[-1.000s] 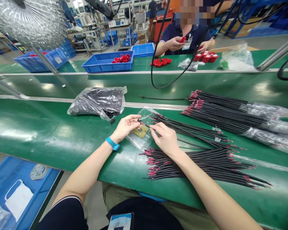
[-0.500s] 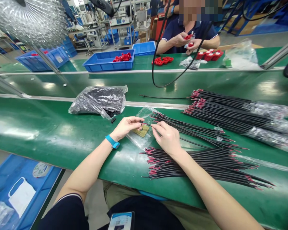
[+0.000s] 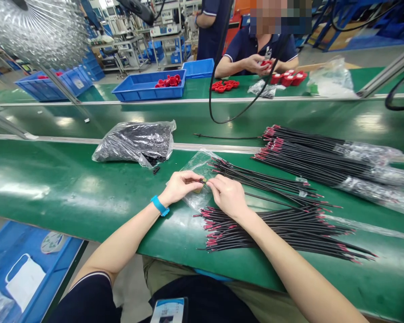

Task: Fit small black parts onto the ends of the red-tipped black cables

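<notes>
Well, down on the far left, a blue tray [image 3: 6, 242] sits below your table [image 3: 70, 188], with a white mask [image 3: 26, 281] lying in it. Moving right, you have a clear bag full of black bits [image 3: 134, 143] on the table, and one loose black bit [image 3: 155, 170] lies just beside it. Next comes the blue band [image 3: 160, 206] on your left wrist. Your left hand [image 3: 182, 187] is pinched small, with the thumb and finger holding a little black piece [image 3: 201, 181]. Under your hands lies a flat clear bag [image 3: 191, 202], and a yellow-brown plate [image 3: 198, 190] is mostly hidden there. Your right hand [image 3: 229, 196] is pinched too, holding a thin black wire [image 3: 206, 181] right by the little piece. Your fingertips are close together, so you cannot tell if the wire is inside the piece. Across from you, a person [image 3: 259, 65] holds something red. On your right lie two loose piles of black wires [image 3: 272, 229] with red ends. Farther back and right, fat bunches of wires [image 3: 309, 163] reach into clear plastic [image 3: 380, 193].
</notes>
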`<state>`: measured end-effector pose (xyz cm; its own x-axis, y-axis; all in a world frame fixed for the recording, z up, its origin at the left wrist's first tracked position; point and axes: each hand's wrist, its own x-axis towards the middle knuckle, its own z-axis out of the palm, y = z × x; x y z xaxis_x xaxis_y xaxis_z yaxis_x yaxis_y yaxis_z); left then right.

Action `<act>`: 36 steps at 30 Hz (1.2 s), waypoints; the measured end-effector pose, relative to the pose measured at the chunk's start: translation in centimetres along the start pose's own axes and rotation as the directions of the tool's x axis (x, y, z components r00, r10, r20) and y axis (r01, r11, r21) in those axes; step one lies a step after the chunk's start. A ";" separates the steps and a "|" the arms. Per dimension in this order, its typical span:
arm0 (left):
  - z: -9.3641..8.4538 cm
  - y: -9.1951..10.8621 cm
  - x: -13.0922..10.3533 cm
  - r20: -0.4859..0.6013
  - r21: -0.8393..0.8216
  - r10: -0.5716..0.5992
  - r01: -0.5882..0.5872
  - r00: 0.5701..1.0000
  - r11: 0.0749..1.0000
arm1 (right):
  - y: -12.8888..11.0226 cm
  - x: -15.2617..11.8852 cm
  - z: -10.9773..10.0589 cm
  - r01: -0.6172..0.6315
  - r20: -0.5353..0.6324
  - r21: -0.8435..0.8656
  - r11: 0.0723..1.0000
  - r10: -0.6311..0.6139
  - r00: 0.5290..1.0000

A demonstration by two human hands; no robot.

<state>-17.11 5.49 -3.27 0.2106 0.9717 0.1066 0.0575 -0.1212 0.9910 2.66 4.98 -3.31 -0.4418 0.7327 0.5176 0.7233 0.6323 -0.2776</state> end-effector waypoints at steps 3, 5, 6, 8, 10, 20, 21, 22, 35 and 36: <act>0.4 0.6 -0.4 0.031 0.138 0.134 -0.137 0.991 0.981 | -0.2 -0.2 0.1 -0.078 0.047 0.182 0.980 0.071 0.996; 0.6 0.9 -0.6 0.051 0.203 0.183 -0.189 0.982 0.961 | -0.3 -0.3 0.2 -0.127 0.082 0.271 0.954 0.109 0.991; 0.7 0.9 -0.7 0.056 0.223 0.198 -0.206 0.979 0.953 | -0.4 -0.3 0.3 -0.148 0.099 0.306 0.941 0.123 0.987; 0.6 1.0 -0.6 0.055 0.241 0.215 -0.221 0.975 0.945 | -0.5 -0.2 0.3 -0.182 0.120 0.362 0.915 0.148 0.982; 0.5 0.9 -0.4 0.036 0.242 0.221 -0.223 0.975 0.944 | -0.5 -0.1 0.2 -0.201 0.125 0.392 0.898 0.164 0.978; 0.3 0.3 -0.2 -0.011 0.108 0.119 -0.117 0.993 0.987 | -0.3 -0.3 0.2 -0.092 0.028 0.262 0.961 0.088 0.996; 0.4 0.2 -0.2 -0.005 0.096 0.119 -0.118 0.993 0.988 | -0.3 -0.3 0.1 -0.081 0.036 0.233 0.969 0.074 0.997; 0.4 0.2 -0.3 0.002 0.096 0.130 -0.129 0.992 0.987 | -0.3 -0.3 0.1 -0.070 0.044 0.211 0.975 0.062 0.997; 0.3 0.2 -0.1 0.103 0.176 0.282 -0.296 0.954 0.939 | 0.1 -0.2 -0.4 -0.103 0.162 0.271 0.957 0.060 0.985; 0.2 0.3 -0.1 0.120 0.167 0.289 -0.306 0.950 0.937 | 0.1 -0.1 -0.6 -0.113 0.176 0.288 0.951 0.064 0.982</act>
<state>-16.87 5.32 -2.96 0.3340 0.8637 0.3775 0.1525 -0.4448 0.8826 3.06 4.83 -2.94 -0.4816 0.8044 0.3479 0.5850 0.5907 -0.5558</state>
